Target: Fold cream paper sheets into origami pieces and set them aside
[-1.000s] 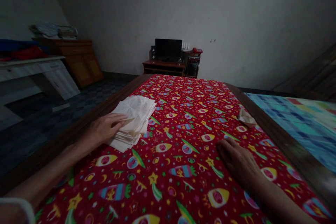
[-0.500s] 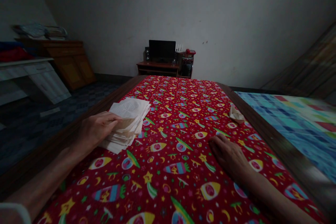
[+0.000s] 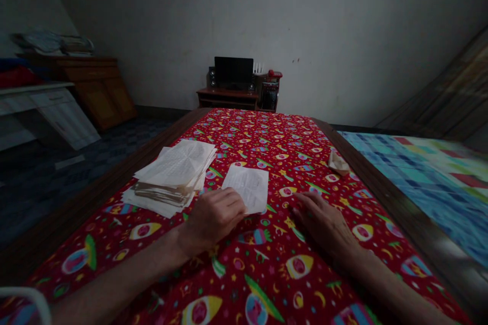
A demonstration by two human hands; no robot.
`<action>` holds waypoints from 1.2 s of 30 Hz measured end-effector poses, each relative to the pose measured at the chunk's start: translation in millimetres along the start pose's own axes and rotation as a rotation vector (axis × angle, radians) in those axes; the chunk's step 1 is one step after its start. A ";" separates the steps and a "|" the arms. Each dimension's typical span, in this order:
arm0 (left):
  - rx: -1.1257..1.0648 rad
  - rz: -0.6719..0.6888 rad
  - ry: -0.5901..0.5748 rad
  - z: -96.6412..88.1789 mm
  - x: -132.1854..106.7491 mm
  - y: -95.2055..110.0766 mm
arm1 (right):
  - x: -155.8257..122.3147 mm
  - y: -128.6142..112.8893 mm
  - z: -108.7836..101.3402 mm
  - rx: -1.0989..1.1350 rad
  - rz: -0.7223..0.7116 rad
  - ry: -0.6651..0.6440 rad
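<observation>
A stack of pale paper sheets (image 3: 171,175) lies on the left of a table covered with a red patterned cloth (image 3: 274,274). One single sheet (image 3: 247,187) lies apart, right of the stack. My left hand (image 3: 211,219) grips this sheet at its near edge, fingers curled on it. My right hand (image 3: 324,223) rests flat on the cloth to the right of the sheet, fingers stretched out, holding nothing. A small folded paper piece (image 3: 338,163) sits near the table's right edge.
The table's dark wooden rim (image 3: 385,183) runs along both sides. A bed with a blue checked cover (image 3: 419,172) stands on the right. A low stand with a dark screen (image 3: 233,73) is against the far wall. Cabinets (image 3: 95,86) line the left.
My left hand has left the stack and carried one sheet to the right, laying it down in the middle. My right hand has stayed flat on the cloth.
</observation>
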State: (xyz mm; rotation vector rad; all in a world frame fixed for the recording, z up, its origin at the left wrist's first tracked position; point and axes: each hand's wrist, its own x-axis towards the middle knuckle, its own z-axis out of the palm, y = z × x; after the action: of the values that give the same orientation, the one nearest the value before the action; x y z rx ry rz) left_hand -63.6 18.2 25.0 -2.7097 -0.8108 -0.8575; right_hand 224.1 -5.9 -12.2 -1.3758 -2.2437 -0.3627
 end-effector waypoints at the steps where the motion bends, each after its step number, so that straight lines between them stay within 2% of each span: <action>1: -0.011 0.009 -0.008 2.9 2.6 4.0 | -0.1 -7.5 -1.5 0.013 -0.044 0.018; 3: -0.035 0.034 -0.020 8.3 7.0 12.0 | -0.2 -22.6 -3.7 0.067 -0.141 0.037; 6: -0.074 0.064 -0.042 16.1 10.6 23.1 | -0.5 -35.8 -3.2 0.146 -0.195 0.064; 10: -0.177 0.051 -0.115 20.7 6.8 27.2 | -2.4 -28.6 2.2 0.216 -0.224 0.024; 14: -0.306 -0.069 -0.128 18.4 -7.1 12.4 | -5.7 -16.9 3.4 0.343 -0.133 0.000; 19: -0.496 -0.338 -0.025 18.3 -23.6 -11.2 | -3.9 -18.8 -0.5 0.613 -0.012 -0.115; 24: -0.627 -0.528 -0.067 19.8 -23.3 -18.1 | 2.2 -20.9 -4.6 0.749 0.115 -0.162; 32: -0.599 -0.630 -0.146 15.6 -21.8 -15.4 | 3.7 -22.8 -8.5 0.779 0.172 -0.185; 36: -0.683 -0.589 -0.234 15.9 -17.9 -8.9 | 3.2 -25.2 -8.9 0.757 0.136 -0.163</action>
State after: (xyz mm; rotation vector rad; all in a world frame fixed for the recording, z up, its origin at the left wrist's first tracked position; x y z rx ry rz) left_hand -73.2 22.9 1.8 -3.2380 -1.6923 -1.0977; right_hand 202.9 -19.1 -2.4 -1.1416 -2.0504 0.6111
